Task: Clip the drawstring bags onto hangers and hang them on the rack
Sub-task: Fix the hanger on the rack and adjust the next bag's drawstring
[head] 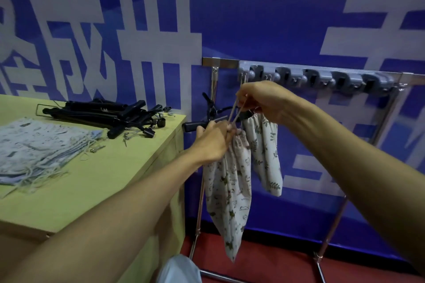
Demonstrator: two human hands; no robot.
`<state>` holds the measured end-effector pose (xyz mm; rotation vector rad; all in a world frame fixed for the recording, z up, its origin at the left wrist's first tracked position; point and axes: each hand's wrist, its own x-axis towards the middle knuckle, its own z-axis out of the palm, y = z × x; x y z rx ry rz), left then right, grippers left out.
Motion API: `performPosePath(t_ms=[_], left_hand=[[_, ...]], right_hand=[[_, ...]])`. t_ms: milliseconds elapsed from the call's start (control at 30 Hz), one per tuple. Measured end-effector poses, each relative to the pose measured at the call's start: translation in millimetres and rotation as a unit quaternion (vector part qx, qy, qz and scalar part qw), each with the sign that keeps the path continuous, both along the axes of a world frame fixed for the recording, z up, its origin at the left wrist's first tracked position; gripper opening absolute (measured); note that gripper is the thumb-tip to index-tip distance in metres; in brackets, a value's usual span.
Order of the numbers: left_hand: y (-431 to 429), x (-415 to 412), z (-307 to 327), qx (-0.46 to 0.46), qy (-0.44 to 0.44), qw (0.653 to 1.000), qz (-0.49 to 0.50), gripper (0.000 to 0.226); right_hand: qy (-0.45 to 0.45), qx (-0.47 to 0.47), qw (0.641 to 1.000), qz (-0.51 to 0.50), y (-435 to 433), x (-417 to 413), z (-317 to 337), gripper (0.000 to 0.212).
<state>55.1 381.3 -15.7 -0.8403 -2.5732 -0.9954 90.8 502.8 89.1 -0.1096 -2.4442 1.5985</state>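
My left hand grips the gathered neck of a white patterned drawstring bag, which hangs down below it. My right hand pinches that bag's drawstring cords and holds them taut up and to the right. Behind them a black clip hanger hangs from the metal rack, with a leaf-print bag clipped to it. The clip itself is mostly hidden by my hands.
A grey hook strip runs along the rack's top bar. To the left stands a yellow-green table with a stack of drawstring bags and a pile of black hangers. Blue banner wall behind; red floor below.
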Motion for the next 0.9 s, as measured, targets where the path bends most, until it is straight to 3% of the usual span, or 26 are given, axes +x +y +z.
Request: performPosePath(t_ms=[167,300,433,600,733,900], left_hand=[[12,-14,1,-0.103,0.056,0.993,0.029,0.012],[25,-17,19,-0.114,-0.042,0.993,0.003,0.025],[35,-2,41,0.065,-0.205,0.971,-0.100,0.030],[56,17,78,0.249,-0.260,0.924,-0.131,0.011],[73,12,100,0.194,-0.219,0.942,-0.164,0.014],[98,-3,112,0.118,-0.187,0.957,-0.187,0.014]], right_hand=[[0.018,-0.067,0.998,0.012,12,7,17,0.027],[0.044,-0.055,0.997,0.035,25,9,18,0.023],[0.071,-0.017,0.995,0.067,46,15,20,0.026],[0.078,0.043,0.992,0.087,76,25,31,0.024],[0.073,0.109,0.990,0.042,110,34,35,0.020],[0.098,0.115,0.988,0.001,149,36,31,0.021]])
